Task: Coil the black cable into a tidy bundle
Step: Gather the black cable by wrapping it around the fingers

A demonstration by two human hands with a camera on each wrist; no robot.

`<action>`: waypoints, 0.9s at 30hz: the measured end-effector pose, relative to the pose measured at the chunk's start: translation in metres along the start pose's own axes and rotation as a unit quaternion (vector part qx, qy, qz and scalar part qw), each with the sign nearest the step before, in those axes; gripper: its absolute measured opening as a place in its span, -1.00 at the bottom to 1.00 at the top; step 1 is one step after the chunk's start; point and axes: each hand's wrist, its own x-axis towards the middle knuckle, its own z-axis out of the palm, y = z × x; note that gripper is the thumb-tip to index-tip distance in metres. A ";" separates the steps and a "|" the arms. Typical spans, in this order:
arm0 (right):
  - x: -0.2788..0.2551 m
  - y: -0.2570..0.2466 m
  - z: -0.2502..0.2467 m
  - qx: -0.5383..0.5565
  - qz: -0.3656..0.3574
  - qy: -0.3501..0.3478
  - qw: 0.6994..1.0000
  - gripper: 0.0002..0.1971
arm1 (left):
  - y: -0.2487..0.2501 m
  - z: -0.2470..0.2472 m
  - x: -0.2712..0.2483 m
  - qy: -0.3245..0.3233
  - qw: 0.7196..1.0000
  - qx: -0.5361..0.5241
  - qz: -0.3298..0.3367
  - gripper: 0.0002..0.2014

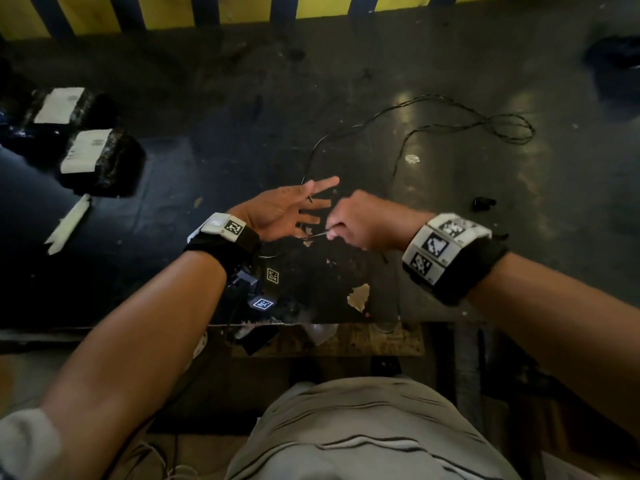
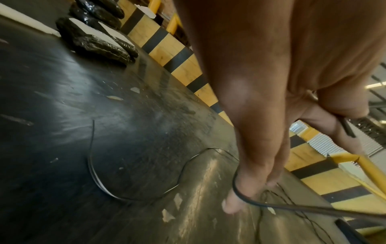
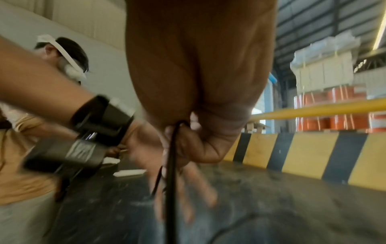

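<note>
We note a dark, scuffed, glossy worktop (image 1: 207, 174) with pale chips in its surface and patches of reflected light. Along its far edge runs a yellow-and-black striped barrier (image 3: 303, 151), with a yellow tubular rail (image 3: 313, 109) above it. Beyond stand stacked orange drums (image 3: 334, 112) beneath a pale wrapped load (image 3: 323, 69). We see a plain light-grey wall (image 3: 100, 33) and a dark corrugated metal roof (image 3: 313, 24) with a strip light.

Left hand (image 2: 261, 115) extends over black tabletop (image 2: 62, 132), fingers straight. Black cable (image 2: 246, 198) loops round 1 fingertip (image 2: 234, 204) and runs off right; slack curves lie on the tabletop. Black wrapped bundles (image 2: 100, 44) far left. Yellow-black striped barrier (image 2: 177, 54) behind.
</note>
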 end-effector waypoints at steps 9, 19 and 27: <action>0.005 0.008 -0.091 -0.010 -0.037 0.145 0.989 -0.84 | -0.012 0.016 -0.007 -0.028 0.999 -0.015 -0.037 -0.47; 0.030 0.004 -0.086 0.054 -0.027 0.228 0.972 -0.91 | 0.004 0.027 -0.028 -0.079 0.995 -0.052 -0.018 -0.44; 0.038 0.027 -0.073 0.093 -0.025 0.223 0.970 -0.83 | 0.024 0.031 -0.048 -0.208 0.973 -0.093 0.045 -0.42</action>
